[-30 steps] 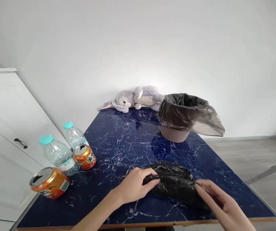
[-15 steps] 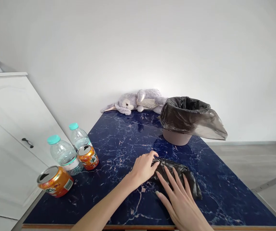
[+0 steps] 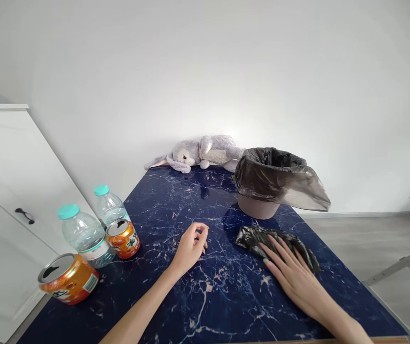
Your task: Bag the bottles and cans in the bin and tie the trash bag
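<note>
My right hand (image 3: pixel 292 274) lies with fingers stretched flat on a folded black plastic bag (image 3: pixel 253 239), which rests on the table. The bag's near side is partly covered by that hand. To its left, my left hand (image 3: pixel 191 243) is held just over the table, apart from the bag. Its fingers are curled in toward the thumb, and nothing shows between them. Beyond the bag stands a brownish bin (image 3: pixel 258 208) lined with a black garbage bag (image 3: pixel 267 179), whose edge hangs out to the right.
Two orange drink cans (image 3: pixel 70 282) and two clear bottles (image 3: pixel 83 234) with teal caps stand at the table's left edge. A plush rabbit (image 3: pixel 205 150) lies at the far end of the blue marbled table (image 3: pixel 190 200). A white cabinet (image 3: pixel 7 191) stands to the left.
My left hand has come off the folded black bag and moved left, its fingers curling. My right hand and the bag have shifted to the right.
</note>
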Motion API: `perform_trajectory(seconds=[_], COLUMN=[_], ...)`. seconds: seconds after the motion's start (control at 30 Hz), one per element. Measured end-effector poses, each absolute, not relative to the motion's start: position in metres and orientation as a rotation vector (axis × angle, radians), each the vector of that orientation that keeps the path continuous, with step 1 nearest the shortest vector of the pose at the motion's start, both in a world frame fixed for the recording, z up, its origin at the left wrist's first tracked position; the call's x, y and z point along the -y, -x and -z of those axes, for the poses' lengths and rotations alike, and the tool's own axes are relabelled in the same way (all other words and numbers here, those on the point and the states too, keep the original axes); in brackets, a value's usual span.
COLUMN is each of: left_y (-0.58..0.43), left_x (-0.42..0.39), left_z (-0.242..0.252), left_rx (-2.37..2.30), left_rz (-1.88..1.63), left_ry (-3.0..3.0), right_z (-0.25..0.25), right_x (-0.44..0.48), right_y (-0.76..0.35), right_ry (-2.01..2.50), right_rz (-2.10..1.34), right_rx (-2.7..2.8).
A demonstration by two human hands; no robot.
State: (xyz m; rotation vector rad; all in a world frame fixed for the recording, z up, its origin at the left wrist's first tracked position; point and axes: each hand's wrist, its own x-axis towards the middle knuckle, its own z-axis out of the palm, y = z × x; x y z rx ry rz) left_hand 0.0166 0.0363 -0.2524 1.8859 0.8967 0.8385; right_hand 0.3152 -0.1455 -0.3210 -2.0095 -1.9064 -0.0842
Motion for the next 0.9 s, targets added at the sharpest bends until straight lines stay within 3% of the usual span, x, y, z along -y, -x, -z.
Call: perform_trajectory(seconds=[0.17,0.3,0.6,0.73,0.9], left_y=[0.008,0.015,0.016,0.017,0.017], left_x=[-0.042,-0.045,-0.042,-0.041,-0.037], left_z=[0.245,0.247,0.251,0.249,0.249], left_rx=[-0.782,-0.759,-0.771,-0.779,-0.781], left_rz=[-0.764,-0.753,-0.763,-0.771,-0.808], left_ry=[-1.867,-1.864,-1.860,-1.871,-1.856], right_z=[0.320,0.301,0.154,0.106,0.097], right_x=[0.162,0.174,0.123,0.055,-0.008], right_y=[-0.397,-0.412,-0.347,-0.356,-0.370], right_ry=[2.006,1.890,1.444,1.757,1.933], right_rz=[0.024,0.244,0.718,0.759,0.581], right_rx=[2.003,2.088,1.970,1.825,1.768])
